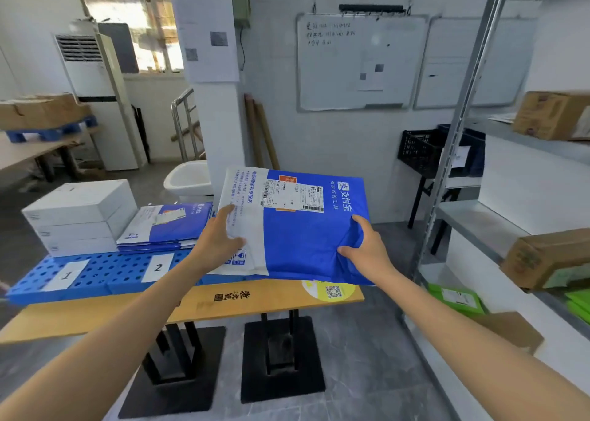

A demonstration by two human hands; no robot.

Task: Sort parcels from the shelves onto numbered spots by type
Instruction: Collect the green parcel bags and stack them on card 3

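- Blue-and-white mailer is up off the table, held flat, with its long axis running left to right across my view.
- My left hand grips the white end with the thumb on top. My right hand pinches the blue end, where the plastic bunches under its fingers. The hands are well apart, one at each end.
- A pile of matching mailers sits behind the label 2 on the blue board, left of the held one and just beyond it. My left hand is the nearer.
- I judge the coming move to be a short carry leftward, white end leading.
- White boxes stand just beside the pile's left edge, so that side is tight. The room above the pile is open, and the shelves stand off to my right.
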